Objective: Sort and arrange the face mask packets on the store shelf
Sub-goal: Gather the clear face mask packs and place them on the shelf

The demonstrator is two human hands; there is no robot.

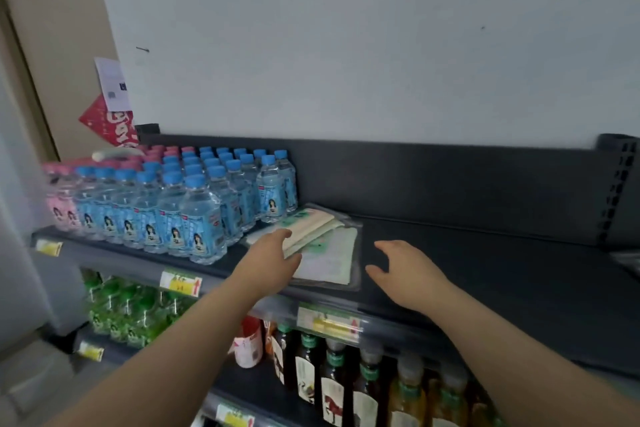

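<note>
On the top shelf [485, 253], a loose stack of face mask packets [329, 253] lies flat near the front edge; at least three overlap, though blur hides the exact count. Two hands reach in. The left hand [273, 260] curls its fingers over the upper packets, with the thumb at their near edge, gripping them. At 3 o'clock of the stack, the right hand [405, 274] is spread wide, palm down, holding nothing. At 9 o'clock stand several rows of blue-capped water bottles [194, 204], too many to count.
</note>
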